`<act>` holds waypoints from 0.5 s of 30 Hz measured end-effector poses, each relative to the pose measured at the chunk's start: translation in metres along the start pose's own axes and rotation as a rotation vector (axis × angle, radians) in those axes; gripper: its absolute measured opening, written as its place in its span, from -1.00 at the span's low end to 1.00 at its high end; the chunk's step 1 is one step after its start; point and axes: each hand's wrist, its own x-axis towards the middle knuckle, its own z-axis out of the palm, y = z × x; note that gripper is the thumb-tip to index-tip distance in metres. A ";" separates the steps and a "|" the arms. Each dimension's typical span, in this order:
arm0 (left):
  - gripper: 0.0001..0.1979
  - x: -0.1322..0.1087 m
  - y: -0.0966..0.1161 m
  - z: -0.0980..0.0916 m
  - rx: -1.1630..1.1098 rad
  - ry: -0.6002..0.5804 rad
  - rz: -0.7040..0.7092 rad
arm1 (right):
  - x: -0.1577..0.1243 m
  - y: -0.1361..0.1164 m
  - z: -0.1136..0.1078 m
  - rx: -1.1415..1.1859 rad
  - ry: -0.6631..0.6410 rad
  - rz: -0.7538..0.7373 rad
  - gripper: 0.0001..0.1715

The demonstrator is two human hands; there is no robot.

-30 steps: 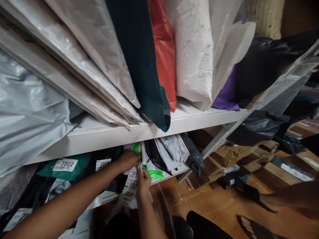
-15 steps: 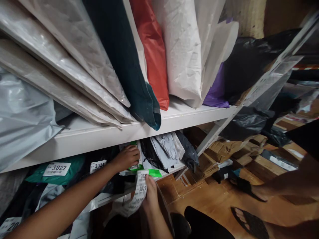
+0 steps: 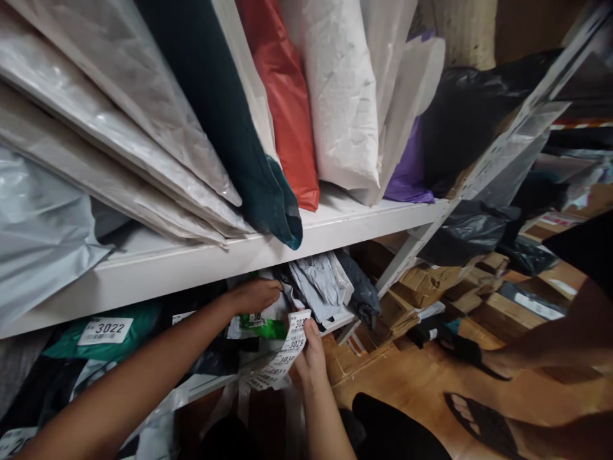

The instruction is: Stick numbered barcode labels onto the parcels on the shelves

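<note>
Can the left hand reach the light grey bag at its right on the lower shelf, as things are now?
Probably yes: the left hand is near the light grey bag, with only a black bag seeming to lie between. The strip of labels hangs lower.

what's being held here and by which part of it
The right hand holds the label strip by its upper right edge. The left hand is at the bags; whether it grips one cannot be told.

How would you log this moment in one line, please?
left hand: at lower-shelf bags | right hand: holding label strip, 3029 legible | red bag: on upper shelf
</note>
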 end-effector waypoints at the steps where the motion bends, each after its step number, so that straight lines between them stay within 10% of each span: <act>1: -0.81 0.010 -0.002 -0.002 0.002 -0.045 -0.029 | 0.000 0.002 -0.002 -0.081 -0.035 -0.031 -0.64; 8: -0.81 0.037 -0.007 -0.004 -0.010 -0.185 -0.148 | 0.011 0.038 0.018 -0.338 -0.058 -0.087 -0.68; 15: -0.85 0.021 -0.002 -0.005 0.038 -0.183 -0.166 | 0.047 0.068 0.013 -0.414 0.341 -0.177 -0.62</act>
